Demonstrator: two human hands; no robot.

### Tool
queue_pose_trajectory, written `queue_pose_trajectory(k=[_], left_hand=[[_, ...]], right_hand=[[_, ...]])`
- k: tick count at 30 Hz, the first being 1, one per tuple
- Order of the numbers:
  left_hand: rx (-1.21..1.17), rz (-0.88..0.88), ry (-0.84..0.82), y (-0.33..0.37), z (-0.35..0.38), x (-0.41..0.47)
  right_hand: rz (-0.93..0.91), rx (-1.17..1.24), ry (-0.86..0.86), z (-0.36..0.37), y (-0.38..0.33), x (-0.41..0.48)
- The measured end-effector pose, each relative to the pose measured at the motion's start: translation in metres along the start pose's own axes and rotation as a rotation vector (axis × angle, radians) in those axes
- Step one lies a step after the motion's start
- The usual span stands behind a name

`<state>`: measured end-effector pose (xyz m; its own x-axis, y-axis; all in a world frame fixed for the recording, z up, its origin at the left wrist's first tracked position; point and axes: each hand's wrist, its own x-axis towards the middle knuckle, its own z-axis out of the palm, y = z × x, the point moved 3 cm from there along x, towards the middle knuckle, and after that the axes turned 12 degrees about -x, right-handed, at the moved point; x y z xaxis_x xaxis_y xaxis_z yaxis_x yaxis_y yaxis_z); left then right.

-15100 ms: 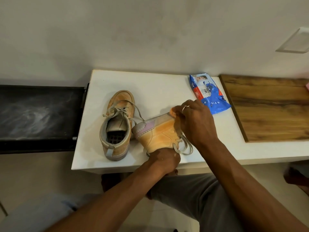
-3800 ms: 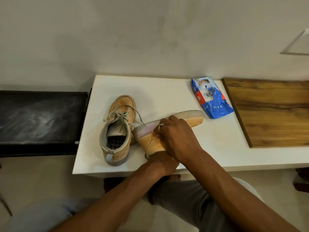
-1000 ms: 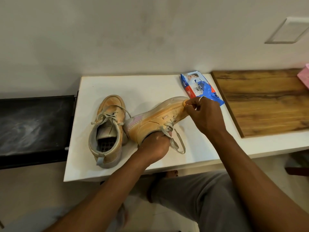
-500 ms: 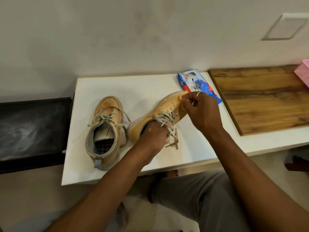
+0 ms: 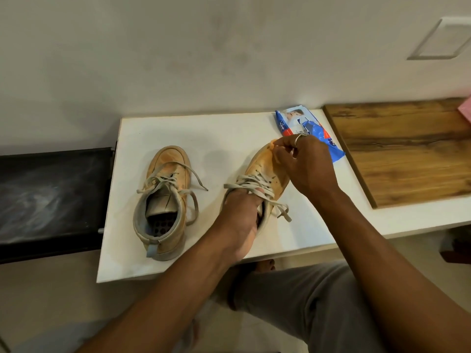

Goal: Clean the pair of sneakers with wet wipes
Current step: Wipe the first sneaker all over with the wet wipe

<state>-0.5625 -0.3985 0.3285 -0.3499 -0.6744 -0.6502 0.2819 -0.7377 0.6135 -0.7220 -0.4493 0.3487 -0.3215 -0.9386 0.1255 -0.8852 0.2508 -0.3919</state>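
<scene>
1. Held sneaker (image 5: 265, 171): tan and laced, right of centre on the white tabletop (image 5: 216, 128). The toe points toward the far right corner and the heel toward the near edge. Whether the sole rests fully on the tabletop I cannot tell.
2. Second sneaker (image 5: 165, 200): upright, left of centre, apart from the first, with no hand on it.
3. Left hand (image 5: 239, 215): slid into the collar, fingers hidden inside, thumb over the laces. It grips the shoe from within.
4. Right hand (image 5: 305, 164): wrist arched and fingers curled, pinching a small orange-tinged wad, which I take to be the wipe (image 5: 274, 147), against the toe cap.
5. Handling: probably light, with a soft upper and a stiff sole. A hand inside braces the upper against rubbing, but the loose laces may snag.
6. Wipes pack (image 5: 313, 131): at the far edge, just beyond my right hand.
</scene>
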Motion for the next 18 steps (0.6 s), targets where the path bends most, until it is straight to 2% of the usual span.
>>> queue_pose_trajectory(k=[4,7,12,18], left_hand=[[-0.015,-0.105,0.016,0.003,0.000,-0.002],[-0.139,-0.117,0.068,0.002,-0.005,0.000],[-0.184,-0.076,0.079,-0.002,-0.010,0.004],[-0.177,-0.104,0.099,-0.002,-0.007,0.011]], right_hand=[[-0.103,-0.106,-0.164,0.017,-0.004,0.003],[-0.151,-0.167,-0.318,0.032,-0.011,0.005],[-0.136,-0.162,-0.330,0.035,-0.021,0.008],[-0.200,-0.140,-0.412,0.039,-0.028,0.001]])
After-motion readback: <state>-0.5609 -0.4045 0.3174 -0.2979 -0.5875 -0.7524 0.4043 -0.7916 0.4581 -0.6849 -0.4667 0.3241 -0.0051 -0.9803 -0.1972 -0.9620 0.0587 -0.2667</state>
